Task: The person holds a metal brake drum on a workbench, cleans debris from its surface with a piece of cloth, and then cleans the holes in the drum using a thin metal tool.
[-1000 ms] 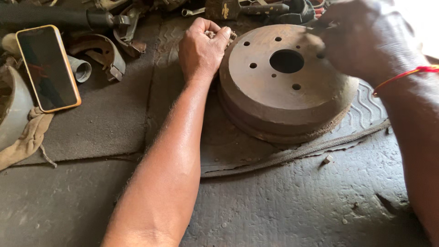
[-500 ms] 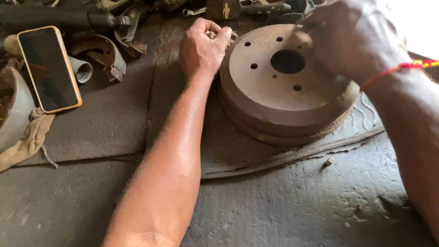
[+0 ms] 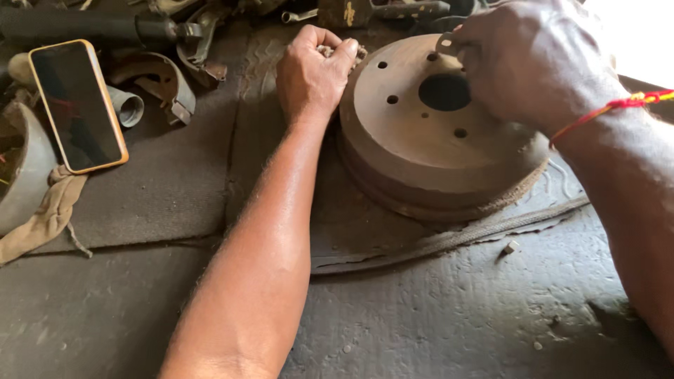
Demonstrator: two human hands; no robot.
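In the head view, a rusty brake drum lies flat on a worn rubber mat, in the upper middle of the picture. Its top face has 1 large centre hole and several small holes around it. The drum sits near the right front edge of the mat, and this edge is frayed and curls just beside the rim of the drum.

The left hand is closed into a fist at the far left rim of the drum. It is clenched on a small rough object, but I cannot tell what this object is. The knuckles touch the edge of the drum.

The right hand rests on the far right part of the top face, with the fingers bent near the centre hole. It seems to pinch a small metal piece, though this is too hidden to be sure. A red thread goes around the wrist.

On the left, well apart from the drum, a smartphone with an orange case lies face up, and next to it a curved brake shoe. Between the phone and the left forearm the mat is bare. In front of the drum the rough concrete floor is open, with only 1 small chip on it.
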